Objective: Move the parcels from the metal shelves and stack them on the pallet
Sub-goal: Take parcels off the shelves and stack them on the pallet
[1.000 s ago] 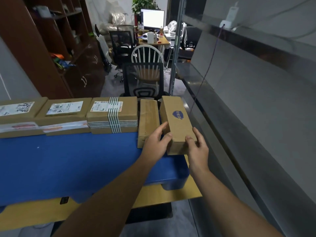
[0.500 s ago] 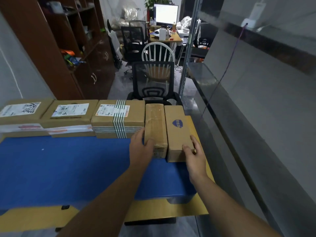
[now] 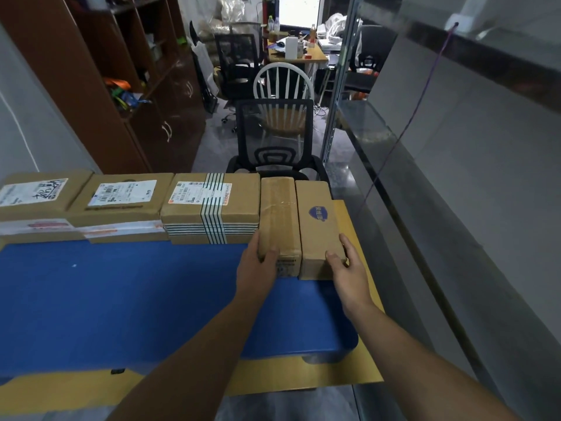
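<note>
Several brown parcels lie in a row along the far edge of the blue pallet [image 3: 121, 299]. At the right end a narrow parcel with a blue logo [image 3: 317, 220] lies flush against a taped narrow parcel [image 3: 277, 214]. My right hand [image 3: 346, 268] holds the near right corner of the logo parcel, thumb on its front face. My left hand [image 3: 258, 265] grips the near left corner of the taped parcel. A striped-tape parcel [image 3: 209, 208] sits just left of them, and two labelled parcels [image 3: 118, 199] lie further left.
The pallet rests on yellow cardboard [image 3: 303, 378]. A black mesh chair [image 3: 273, 138] stands right behind the parcels, a white wooden chair [image 3: 283, 86] beyond it. A brown cabinet [image 3: 121, 86] lines the left, a glass wall [image 3: 455, 147] the right. A cluttered desk [image 3: 297, 53] stands far back.
The logo parcel went from held tilted above the pallet to lying flat beside the taped parcel. My left hand shifted from the logo parcel to the taped parcel's left corner.
</note>
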